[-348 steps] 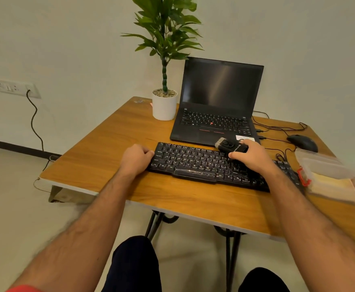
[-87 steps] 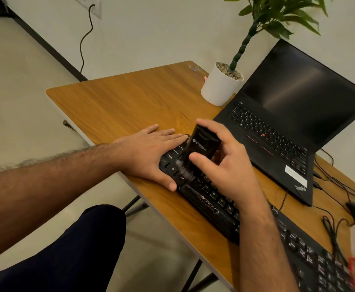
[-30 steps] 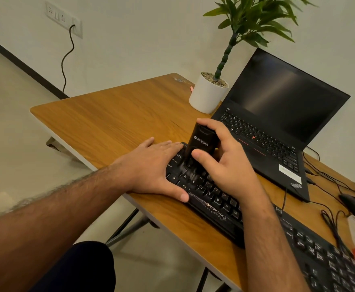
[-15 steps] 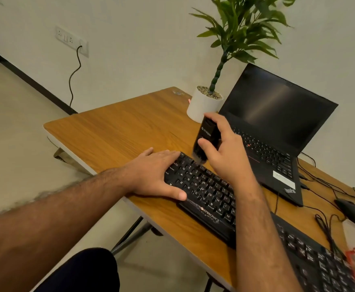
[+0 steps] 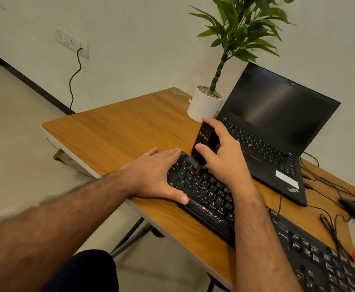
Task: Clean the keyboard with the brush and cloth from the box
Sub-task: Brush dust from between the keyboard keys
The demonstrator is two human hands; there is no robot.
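At the left end of the black plastic keyboard, our flat left hand steadies it while our right hand grips the black block-shaped brush, bristles on the top row; brushing continues, next sweeping rightward.

keyboard front edge: "ZEBRONICS" in white capitals, with a small logo mark just before the word
keyboard keycaps: white letters, among them Q, W, A, S, Z, X, C, V, B, N, M
laptop palm rest corner: "ThinkPad"
laptop white sticker: print too small to read
brush body: a short pale word, too blurred to read
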